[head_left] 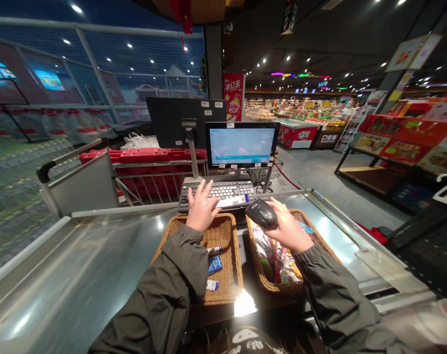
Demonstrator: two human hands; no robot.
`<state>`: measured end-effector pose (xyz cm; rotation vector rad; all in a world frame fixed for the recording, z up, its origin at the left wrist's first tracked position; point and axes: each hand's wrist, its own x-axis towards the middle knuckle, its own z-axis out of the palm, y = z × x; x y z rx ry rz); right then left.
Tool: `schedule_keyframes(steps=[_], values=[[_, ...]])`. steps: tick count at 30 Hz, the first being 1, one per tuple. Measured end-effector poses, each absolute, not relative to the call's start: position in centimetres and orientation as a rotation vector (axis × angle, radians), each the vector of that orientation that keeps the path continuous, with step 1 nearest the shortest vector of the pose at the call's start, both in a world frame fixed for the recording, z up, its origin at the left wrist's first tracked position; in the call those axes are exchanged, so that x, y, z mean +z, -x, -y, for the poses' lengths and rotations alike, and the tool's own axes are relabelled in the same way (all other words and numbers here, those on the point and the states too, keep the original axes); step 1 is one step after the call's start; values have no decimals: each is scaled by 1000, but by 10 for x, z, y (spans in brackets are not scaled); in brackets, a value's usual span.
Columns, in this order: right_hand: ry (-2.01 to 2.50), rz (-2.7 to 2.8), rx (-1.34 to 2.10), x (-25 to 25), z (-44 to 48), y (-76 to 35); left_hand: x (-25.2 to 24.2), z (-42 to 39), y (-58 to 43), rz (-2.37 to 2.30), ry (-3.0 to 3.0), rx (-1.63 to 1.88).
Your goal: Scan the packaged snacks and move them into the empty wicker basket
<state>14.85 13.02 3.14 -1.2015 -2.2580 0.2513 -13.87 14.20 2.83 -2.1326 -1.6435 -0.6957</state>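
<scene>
My left hand (202,206) rests on the black keyboard (223,190), fingers spread over the keys. A white and blue packet (232,201) lies along the keyboard's front edge, just right of that hand. My right hand (287,227) grips a black barcode scanner (261,213) above the right wicker basket (309,220), which is full of small wrapped goods. The left wicker basket (226,255) holds a few small blue packets (215,265). Behind the keyboard stands a lit till screen (240,145).
A steel checkout counter (83,275) slopes away to the left. Red shopping baskets (142,162) and a metal rail stand behind it. A second monitor's back (179,120) rises at centre. Shop shelves (411,142) line the right, with an aisle floor (319,172) between.
</scene>
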Motion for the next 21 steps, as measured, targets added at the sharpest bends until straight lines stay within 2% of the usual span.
schedule_keyframes(steps=[21], values=[[1117,2314,216,2,-136,-124,-61,-120,215,1935,2247,-310]])
